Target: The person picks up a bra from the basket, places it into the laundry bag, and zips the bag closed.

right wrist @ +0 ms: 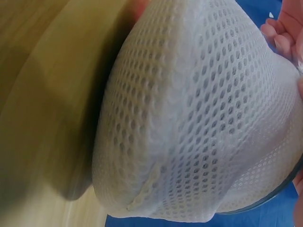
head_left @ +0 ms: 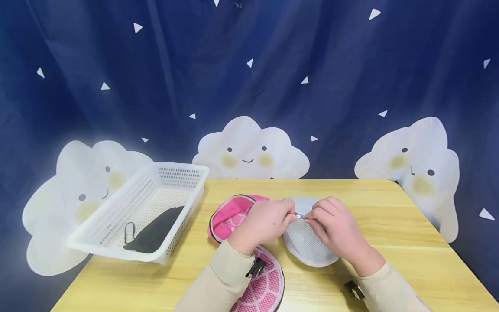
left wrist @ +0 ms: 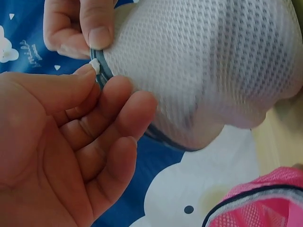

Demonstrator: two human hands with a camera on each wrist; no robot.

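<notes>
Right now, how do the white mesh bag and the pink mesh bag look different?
Colour: the white mesh bag is pale, while the pink mesh bag is bright pink.

Handling: the left hand and right hand pinch the white mesh bag near its edge; neither grips the pink mesh bag, which gapes open.

Place: the pink mesh bag lies nearer the basket than the white mesh bag does.

Both have mesh and dark edging.
</notes>
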